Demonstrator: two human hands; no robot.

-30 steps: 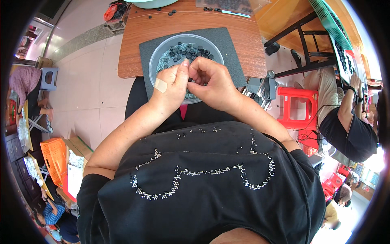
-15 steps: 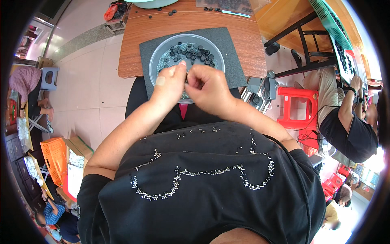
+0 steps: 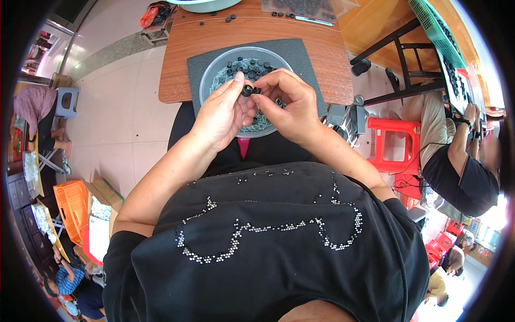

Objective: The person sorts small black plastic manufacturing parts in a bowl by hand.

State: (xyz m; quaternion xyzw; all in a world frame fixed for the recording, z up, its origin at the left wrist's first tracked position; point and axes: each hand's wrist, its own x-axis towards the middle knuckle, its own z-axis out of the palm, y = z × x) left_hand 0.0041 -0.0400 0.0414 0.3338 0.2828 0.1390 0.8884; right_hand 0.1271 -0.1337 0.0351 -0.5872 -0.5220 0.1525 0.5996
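My left hand (image 3: 224,114) is turned partly palm up over a round translucent bowl (image 3: 203,86), its thumb and fingers closed on a small black round cap (image 3: 247,90). Meeting it from the other side, my right hand (image 3: 294,103) pinches a smaller black piece (image 3: 257,91) against that cap. Whether the two pieces are joined cannot be made out. Below the hands, the bowl holds many loose black caps (image 3: 252,68) and a heap of thin pale-blue bits (image 3: 222,77). My fingers hide part of its contents.
A dark mat (image 3: 307,61) under the bowl lies on a brown wooden table (image 3: 182,64). Near its far edge are a pale basin (image 3: 206,5), loose caps, a pen (image 3: 314,21) and a clear container (image 3: 300,6). A red stool (image 3: 394,142) and a seated person (image 3: 461,172) are on the right.
My hands have parted slightly and turned, the left rolling palm up, so the black cap between them now shows. My right hand has shifted a little right and its fingers have stretched out.
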